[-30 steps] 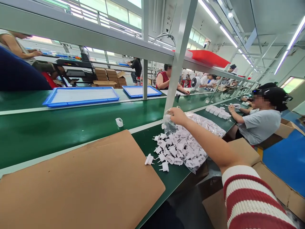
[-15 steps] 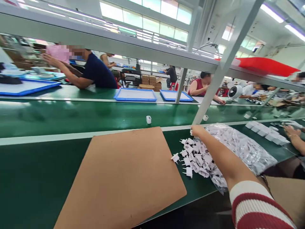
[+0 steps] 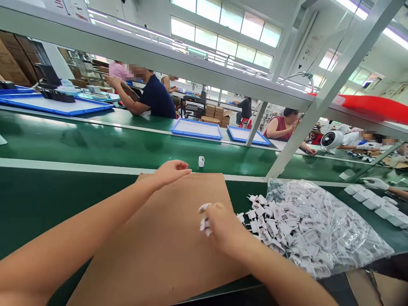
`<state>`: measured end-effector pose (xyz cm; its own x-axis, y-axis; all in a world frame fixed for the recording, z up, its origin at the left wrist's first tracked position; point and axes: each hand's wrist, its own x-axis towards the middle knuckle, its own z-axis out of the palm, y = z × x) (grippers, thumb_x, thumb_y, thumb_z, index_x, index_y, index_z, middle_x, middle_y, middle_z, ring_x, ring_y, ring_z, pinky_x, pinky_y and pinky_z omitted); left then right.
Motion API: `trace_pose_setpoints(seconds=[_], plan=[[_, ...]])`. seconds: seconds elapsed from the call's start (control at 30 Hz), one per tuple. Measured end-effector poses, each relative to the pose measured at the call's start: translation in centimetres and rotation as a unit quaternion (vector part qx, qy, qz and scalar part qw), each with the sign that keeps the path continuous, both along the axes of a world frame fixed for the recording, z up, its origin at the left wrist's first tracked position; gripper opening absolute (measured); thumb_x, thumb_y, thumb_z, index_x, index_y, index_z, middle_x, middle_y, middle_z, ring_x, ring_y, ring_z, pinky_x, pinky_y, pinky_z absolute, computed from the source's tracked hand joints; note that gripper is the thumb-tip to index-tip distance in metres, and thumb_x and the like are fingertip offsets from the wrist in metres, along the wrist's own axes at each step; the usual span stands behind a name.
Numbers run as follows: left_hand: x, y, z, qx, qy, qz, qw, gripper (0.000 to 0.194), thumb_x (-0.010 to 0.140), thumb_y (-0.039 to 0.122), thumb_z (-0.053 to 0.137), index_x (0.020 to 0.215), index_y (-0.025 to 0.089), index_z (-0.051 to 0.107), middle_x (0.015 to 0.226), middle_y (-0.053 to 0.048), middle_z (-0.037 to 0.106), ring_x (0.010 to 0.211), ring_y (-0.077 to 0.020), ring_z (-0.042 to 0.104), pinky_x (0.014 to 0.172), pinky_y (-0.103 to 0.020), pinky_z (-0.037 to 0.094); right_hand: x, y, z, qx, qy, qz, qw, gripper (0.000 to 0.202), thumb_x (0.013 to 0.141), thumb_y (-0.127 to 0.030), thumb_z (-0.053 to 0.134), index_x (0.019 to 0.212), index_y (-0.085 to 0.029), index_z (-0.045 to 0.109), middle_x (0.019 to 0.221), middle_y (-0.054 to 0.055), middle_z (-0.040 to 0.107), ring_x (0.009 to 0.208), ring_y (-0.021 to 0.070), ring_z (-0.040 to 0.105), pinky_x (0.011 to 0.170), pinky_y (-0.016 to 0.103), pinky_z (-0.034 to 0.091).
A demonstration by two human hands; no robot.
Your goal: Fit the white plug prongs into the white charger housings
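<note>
My left hand (image 3: 172, 172) is over the far edge of a brown cardboard sheet (image 3: 165, 238), fingers apart and holding nothing. Just right of it, a small white adapter (image 3: 201, 161) stands on the green belt (image 3: 140, 148). Above the right part of the cardboard, my right hand (image 3: 219, 223) is closed around small white plug pieces (image 3: 205, 225); how many cannot be made out. Loose white plugs (image 3: 266, 221) lie in a pile to the right of the cardboard, at the mouth of a clear plastic bag (image 3: 338, 225) full of similar white pieces.
A slanted metal post (image 3: 296, 131) rises behind the bag. Rows of white blocks (image 3: 376, 204) sit at the right, near another person's gloved hand (image 3: 376, 183). Blue-rimmed trays (image 3: 196, 128) line the far side. Several people sit beyond the belt.
My right hand has moved from beside the post back over the cardboard, holding white pieces. My left hand has come into view from the left. The camera view has shifted.
</note>
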<state>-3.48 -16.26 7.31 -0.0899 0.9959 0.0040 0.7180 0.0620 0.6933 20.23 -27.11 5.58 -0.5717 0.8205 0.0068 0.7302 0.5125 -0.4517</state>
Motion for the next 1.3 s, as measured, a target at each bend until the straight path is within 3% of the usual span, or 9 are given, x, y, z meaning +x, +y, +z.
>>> trace_pose_setpoints(seconds=[0.17, 0.27, 0.4, 0.5, 0.63, 0.83, 1.07, 1.2, 1.3], plan=[[4.6, 9.6, -3.5, -0.017, 0.036, 0.072, 0.997, 0.076, 0.073, 0.055, 0.077, 0.131, 0.010, 0.059, 0.139, -0.022, 0.060, 0.128, -0.0362, 0.056, 0.099, -0.038, 0.047, -2.1, -0.4, -4.1, -0.035, 0.111, -0.022, 0.993, 0.040, 0.081, -0.007, 0.051, 0.116, -0.025, 0.057, 0.110, 0.007, 0.064, 0.092, 0.0208, 0.062, 0.077, 0.032, 0.047], [5.2, 12.4, -4.9, -0.022, 0.055, 0.105, 0.993, 0.077, 0.068, 0.062, 0.077, 0.125, 0.011, 0.062, 0.133, -0.025, 0.062, 0.131, -0.0423, 0.050, 0.098, -0.045, 0.046, -2.0, 0.8, -5.6, -0.177, 0.257, -0.058, 0.948, 0.048, 0.086, -0.015, 0.056, 0.131, -0.031, 0.050, 0.093, -0.002, 0.065, 0.072, 0.0145, 0.061, 0.070, 0.028, 0.049], [4.4, 13.5, -5.6, -0.015, 0.041, 0.075, 0.996, 0.052, 0.078, 0.056, 0.067, 0.112, 0.017, 0.070, 0.120, -0.017, 0.069, 0.117, -0.0381, 0.060, 0.092, -0.042, 0.048, -1.8, 1.9, -5.9, -0.325, 0.368, -0.118, 0.863, 0.034, 0.082, -0.031, 0.069, 0.115, -0.029, 0.064, 0.075, -0.005, 0.061, 0.053, 0.0099, 0.055, 0.058, 0.026, 0.046], [3.6, 11.3, -6.2, 0.009, 0.011, -0.010, 1.000, 0.042, 0.081, 0.050, 0.061, 0.111, 0.021, 0.072, 0.114, -0.007, 0.073, 0.107, -0.0300, 0.065, 0.089, -0.034, 0.048, -1.2, 2.2, -5.1, -0.377, 0.422, -0.137, 0.813, 0.040, 0.076, -0.043, 0.077, 0.111, -0.026, 0.071, 0.078, -0.002, 0.065, 0.051, 0.0092, 0.057, 0.053, 0.024, 0.043], [2.7, 4.6, -7.3, 0.013, -0.044, -0.139, 0.989, 0.041, 0.081, 0.053, 0.062, 0.109, 0.025, 0.072, 0.102, 0.003, 0.075, 0.094, -0.0212, 0.067, 0.083, -0.026, 0.050, 0.2, 2.3, -3.6, -0.359, 0.491, -0.153, 0.778, 0.040, 0.076, -0.048, 0.076, 0.108, -0.024, 0.075, 0.085, 0.002, 0.069, 0.054, 0.0097, 0.060, 0.053, 0.025, 0.042], [2.4, -3.7, -8.1, 0.012, -0.093, -0.286, 0.954, 0.039, 0.086, 0.052, 0.059, 0.109, 0.023, 0.072, 0.100, -0.002, 0.073, 0.088, -0.0217, 0.065, 0.075, -0.029, 0.050, 0.8, 2.8, -3.2, -0.288, 0.521, -0.179, 0.784, 0.054, 0.065, -0.036, 0.086, 0.117, -0.028, 0.071, 0.093, 0.003, 0.070, 0.068, 0.0144, 0.064, 0.058, 0.027, 0.046], [2.0, -4.6, -9.1, 0.055, -0.128, -0.313, 0.939, 0.050, 0.073, 0.048, 0.076, 0.116, 0.023, 0.067, 0.116, -0.007, 0.068, 0.109, -0.0265, 0.061, 0.094, -0.036, 0.051, 0.1, 3.6, -4.9, -0.164, 0.406, -0.264, 0.859, 0.027, 0.073, -0.042, 0.082, 0.093, -0.024, 0.079, 0.082, 0.002, 0.065, 0.065, 0.0126, 0.048, 0.059, 0.028, 0.040], [1.7, -4.3, -10.1, 0.061, -0.152, -0.323, 0.932, 0.027, 0.085, 0.046, 0.065, 0.095, 0.021, 0.071, 0.100, -0.006, 0.069, 0.096, -0.0226, 0.062, 0.082, -0.032, 0.052, 0.0, 4.2, -5.0, -0.241, 0.459, -0.257, 0.815, 0.032, 0.075, -0.051, 0.079, 0.088, -0.022, 0.079, 0.083, 0.003, 0.063, 0.071, 0.0134, 0.048, 0.060, 0.026, 0.038], [1.6, -4.3, -10.4, 0.075, -0.153, -0.335, 0.927, 0.030, 0.082, 0.043, 0.071, 0.103, 0.022, 0.073, 0.103, -0.006, 0.069, 0.097, -0.0221, 0.062, 0.085, -0.032, 0.051, -0.5, 4.5, -5.1, -0.277, 0.467, -0.278, 0.793, 0.039, 0.070, -0.054, 0.081, 0.086, -0.019, 0.078, 0.078, 0.003, 0.063, 0.065, 0.0116, 0.046, 0.058, 0.026, 0.037]])
